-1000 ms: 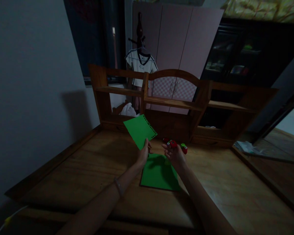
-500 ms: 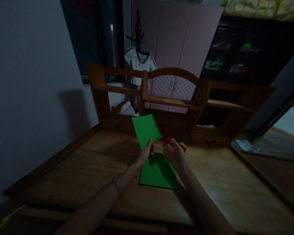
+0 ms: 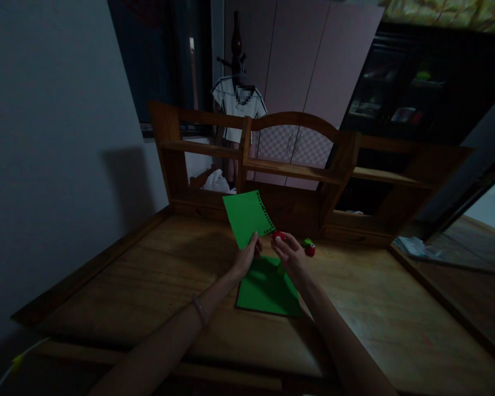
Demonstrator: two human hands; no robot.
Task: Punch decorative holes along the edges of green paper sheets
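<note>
My left hand (image 3: pixel 249 256) is closed on the lower edge of a green sheet of paper (image 3: pixel 243 214), thumb on top, and holds it up off the desk. A row of small dark holes runs down the sheet's right edge. At that edge's lower corner, my right hand (image 3: pixel 291 256) grips a small red hole punch (image 3: pixel 278 235), partly hidden by the fingers. Below both hands a larger green sheet or pad (image 3: pixel 268 294) lies flat on the desk. A small light-green piece (image 3: pixel 280 268) shows beside my right hand; its kind is unclear.
A small red and green toy-like thing with an eye (image 3: pixel 309 248) sits on the wooden desk (image 3: pixel 169 286) beyond my right hand. A wooden shelf unit (image 3: pixel 289 171) stands along the desk's back. A clear plastic bag (image 3: pixel 414 246) lies at right.
My right hand and the red punch have shifted slightly, with the fingers now closer around the punch. The paper stays in my left hand. The view has moved a little.
</note>
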